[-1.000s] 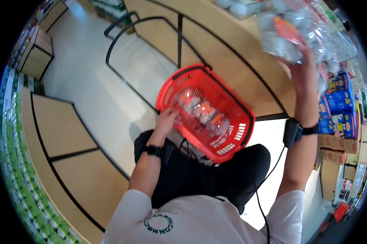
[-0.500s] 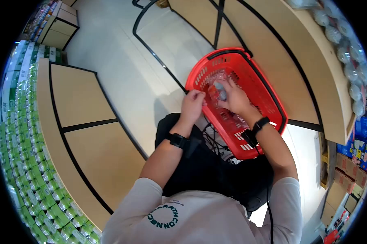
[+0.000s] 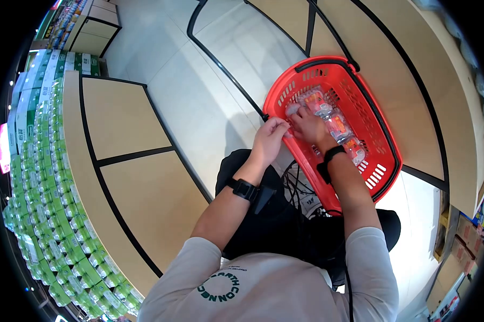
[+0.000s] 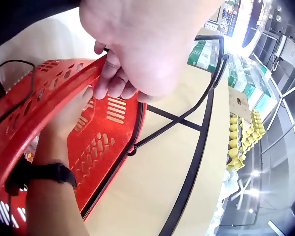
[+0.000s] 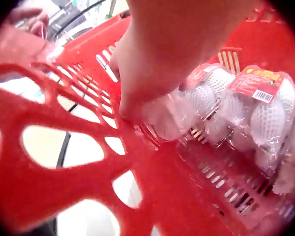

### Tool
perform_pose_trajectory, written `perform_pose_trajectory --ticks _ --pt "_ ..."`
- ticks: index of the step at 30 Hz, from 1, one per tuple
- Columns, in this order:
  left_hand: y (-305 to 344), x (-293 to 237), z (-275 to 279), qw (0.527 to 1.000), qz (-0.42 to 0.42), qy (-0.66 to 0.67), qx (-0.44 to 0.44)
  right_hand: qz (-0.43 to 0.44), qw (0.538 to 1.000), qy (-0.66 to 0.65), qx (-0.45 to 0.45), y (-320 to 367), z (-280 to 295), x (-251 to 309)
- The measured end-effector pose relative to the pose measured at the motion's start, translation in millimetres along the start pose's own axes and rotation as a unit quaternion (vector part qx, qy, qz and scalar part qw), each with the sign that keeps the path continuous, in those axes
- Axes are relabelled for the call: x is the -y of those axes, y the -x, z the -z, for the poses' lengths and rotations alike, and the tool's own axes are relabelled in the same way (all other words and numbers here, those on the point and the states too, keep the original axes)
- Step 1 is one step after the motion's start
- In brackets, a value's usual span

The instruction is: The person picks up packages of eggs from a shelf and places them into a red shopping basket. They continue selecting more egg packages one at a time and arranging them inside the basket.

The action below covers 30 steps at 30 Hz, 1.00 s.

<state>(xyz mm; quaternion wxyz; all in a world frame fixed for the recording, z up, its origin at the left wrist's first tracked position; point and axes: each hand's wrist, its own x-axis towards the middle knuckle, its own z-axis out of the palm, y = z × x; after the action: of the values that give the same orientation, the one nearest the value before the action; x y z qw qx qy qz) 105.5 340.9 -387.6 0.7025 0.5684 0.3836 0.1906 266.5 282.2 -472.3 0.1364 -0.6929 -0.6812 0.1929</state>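
My right hand (image 3: pixel 310 129) reaches down inside a red shopping basket (image 3: pixel 305 156). It holds a clear plastic pack (image 5: pixel 167 120) against the basket's near-left wall, its fingers partly hidden behind the wrist. Beside it, a row of similar packs with red labels (image 3: pixel 338 124) lies along the basket floor. The right wrist view shows a labelled pack (image 5: pixel 255 113) of round items in white foam nets. With fingers over the inside and thumb outside, my left hand (image 3: pixel 269 142) grips the basket's rim, seen closely in the left wrist view.
The basket's long black pull handle (image 3: pixel 226 72) extends to the far left. Wood-panelled display stands (image 3: pixel 134 180) flank the aisle on both sides. Green packaged goods (image 3: pixel 65 225) are stacked at left. Cables (image 3: pixel 293 185) hang beside my legs.
My right hand has come down from the display at right with a pack and lowered it into the basket, then shifted toward the near-left wall. My left hand stays on the rim.
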Motion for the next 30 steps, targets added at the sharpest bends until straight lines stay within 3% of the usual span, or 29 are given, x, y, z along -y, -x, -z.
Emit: perform_pose_trajectory --ticks 6,13,15,28,30 --pt "-5.1 1.8 0.3 0.999 0.029 0.024 -0.013 0.044 0.998 -0.013 0.034 40.3 -4.8 -21.6" --pt "-5.5 -0.2 -1.2 0.999 0.03 0.014 -0.025 0.036 0.997 0.015 0.061 61.2 -17.9 -14.0" --pt "-6.8 -3.2 -2.6 0.999 0.039 0.018 -0.029 0.06 0.992 0.104 0.041 64.3 -31.5 -21.9" --pt "-3.1 -3.3 -4.0 0.999 0.028 0.003 -0.015 0.031 0.983 0.18 -0.01 44.4 -70.4 -27.2" --pt "-2.9 -3.1 -4.5 1.0 0.024 0.008 -0.014 0.036 0.979 0.185 -0.078 35.5 -72.4 -25.8"
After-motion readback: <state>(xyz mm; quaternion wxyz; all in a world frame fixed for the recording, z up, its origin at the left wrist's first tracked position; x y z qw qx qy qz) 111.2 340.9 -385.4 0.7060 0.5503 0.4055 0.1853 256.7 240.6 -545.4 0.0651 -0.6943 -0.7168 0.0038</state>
